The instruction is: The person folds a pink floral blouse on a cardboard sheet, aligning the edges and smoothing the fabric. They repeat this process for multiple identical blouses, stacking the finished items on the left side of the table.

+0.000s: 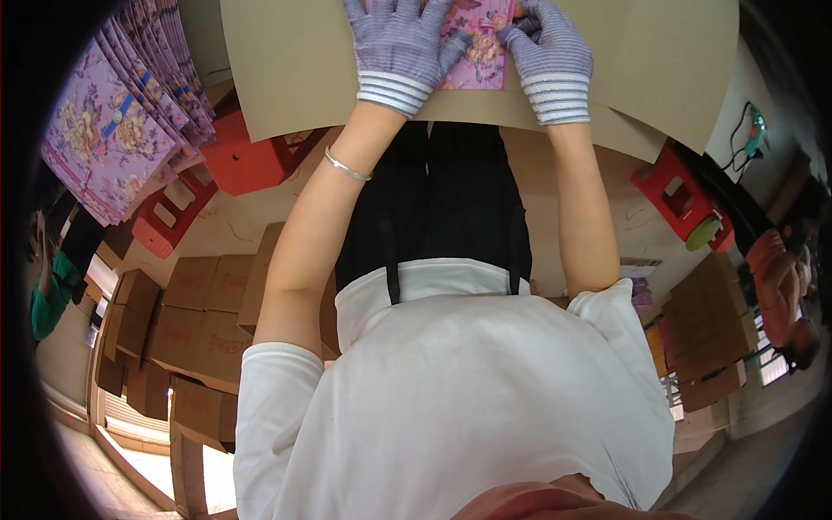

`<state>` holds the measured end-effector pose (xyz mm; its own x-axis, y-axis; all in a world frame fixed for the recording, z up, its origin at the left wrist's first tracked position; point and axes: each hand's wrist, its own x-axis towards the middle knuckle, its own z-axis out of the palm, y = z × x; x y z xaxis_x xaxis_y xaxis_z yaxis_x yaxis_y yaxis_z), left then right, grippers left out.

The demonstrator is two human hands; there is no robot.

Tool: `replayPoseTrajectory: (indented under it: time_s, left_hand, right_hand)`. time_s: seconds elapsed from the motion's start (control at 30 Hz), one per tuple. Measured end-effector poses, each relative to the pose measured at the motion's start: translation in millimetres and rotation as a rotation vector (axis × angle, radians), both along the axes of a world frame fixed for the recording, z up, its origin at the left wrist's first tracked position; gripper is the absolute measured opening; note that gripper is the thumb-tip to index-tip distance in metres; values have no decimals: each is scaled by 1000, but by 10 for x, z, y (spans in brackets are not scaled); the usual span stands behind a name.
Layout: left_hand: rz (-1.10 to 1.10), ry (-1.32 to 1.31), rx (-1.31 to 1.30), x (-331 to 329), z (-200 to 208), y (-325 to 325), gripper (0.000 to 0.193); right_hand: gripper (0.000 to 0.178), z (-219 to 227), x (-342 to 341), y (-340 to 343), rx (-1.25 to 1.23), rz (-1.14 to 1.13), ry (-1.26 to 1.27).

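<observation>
A pink floral, flat paper piece (481,74), perhaps a gift bag or box panel, lies on the tan board-covered table (303,69) in front of me. A small pink bow (488,26) sits on it. My left hand (399,48), in a striped grey-purple knit glove, rests on the piece's left side with fingers spread. At its right edge is my right hand (550,56), gloved alike, its fingers curled and thumb pointing toward the bow. What those fingers pinch is too small to make out. The piece's far end runs out of the picture.
Purple floral folded pieces (113,130) with blue bands are stacked at the left. Red plastic stools (247,156) stand on both sides. A teal corded tool (757,130) lies at the far right. Cardboard boxes (195,334) are piled behind me. Other people (776,277) are at both sides.
</observation>
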<state>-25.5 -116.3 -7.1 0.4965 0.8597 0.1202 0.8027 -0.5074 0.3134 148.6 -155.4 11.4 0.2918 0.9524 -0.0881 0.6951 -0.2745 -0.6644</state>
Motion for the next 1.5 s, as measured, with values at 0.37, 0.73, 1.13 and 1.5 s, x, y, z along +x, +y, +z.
replayPoseTrajectory:
  time_s: [0.37,0.73,1.13,1.5]
  left_hand:
    - [0,-1,-6,1,26,7,81]
    - [-9,-45,45,-10,-26,16,79]
    - [-195,41,-108,-87,77,101,74]
    - [-396,-7,55,51,36,1747,71]
  right_hand:
    - [27,-38,34,-13,20,35,-16]
    - [41,-13,59,10,-129,25,64]
    - [73,125,42,-184,-170,233,-276]
    - [75,151,78,-167,-176,229,-136]
